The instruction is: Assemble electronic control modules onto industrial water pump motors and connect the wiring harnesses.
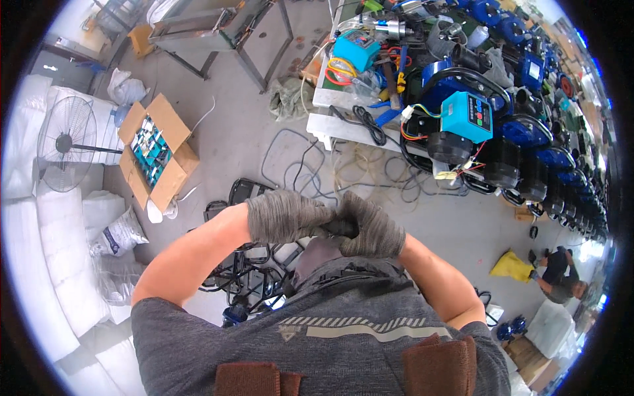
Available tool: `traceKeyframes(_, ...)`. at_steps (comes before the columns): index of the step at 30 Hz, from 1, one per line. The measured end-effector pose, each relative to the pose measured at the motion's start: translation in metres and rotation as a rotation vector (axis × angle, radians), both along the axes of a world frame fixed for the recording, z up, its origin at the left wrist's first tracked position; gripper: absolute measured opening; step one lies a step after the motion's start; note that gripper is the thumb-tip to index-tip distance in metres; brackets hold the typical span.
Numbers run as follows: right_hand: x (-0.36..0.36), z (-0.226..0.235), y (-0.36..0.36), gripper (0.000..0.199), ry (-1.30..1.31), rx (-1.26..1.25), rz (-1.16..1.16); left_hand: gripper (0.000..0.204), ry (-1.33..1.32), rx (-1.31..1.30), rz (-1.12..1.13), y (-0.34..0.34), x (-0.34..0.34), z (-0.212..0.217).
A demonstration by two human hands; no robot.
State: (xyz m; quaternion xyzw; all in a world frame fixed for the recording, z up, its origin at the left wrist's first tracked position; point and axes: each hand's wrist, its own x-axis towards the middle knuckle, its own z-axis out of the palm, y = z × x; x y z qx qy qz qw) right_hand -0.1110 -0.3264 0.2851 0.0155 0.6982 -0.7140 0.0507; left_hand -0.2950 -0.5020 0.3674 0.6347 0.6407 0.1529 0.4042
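Out in front of the chest, the left hand (287, 216) and right hand (375, 228) meet in gray ribbed knit gloves (267, 214), fingers bunched so close that I honestly can't tell whether either grip is closed on anything. Gloves like that should be light, soft and stretchy, nothing to break, so I'd pull by the cuff rather than pick at the fingertips. Up ahead to the right, the black cylindrical motor (449, 148) with a teal control box (466, 117) on the white-edged counter (373, 135) looks heavy and stiff, so lift by the black tubular handle (457, 71), not the thin colored wires (414, 137).
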Motion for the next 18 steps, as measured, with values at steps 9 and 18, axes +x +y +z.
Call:
traceKeyframes(9,-0.007,0.017,0.005,0.044,0.062,0.14,0.005,0.03,-0.014,-0.155,0.089,-0.007,0.002,0.004)
traceKeyframes(18,-0.009,0.019,0.02,0.041,0.003,0.28,0.049,0.043,0.153,0.032,0.026,-0.014,-0.005,0.014)
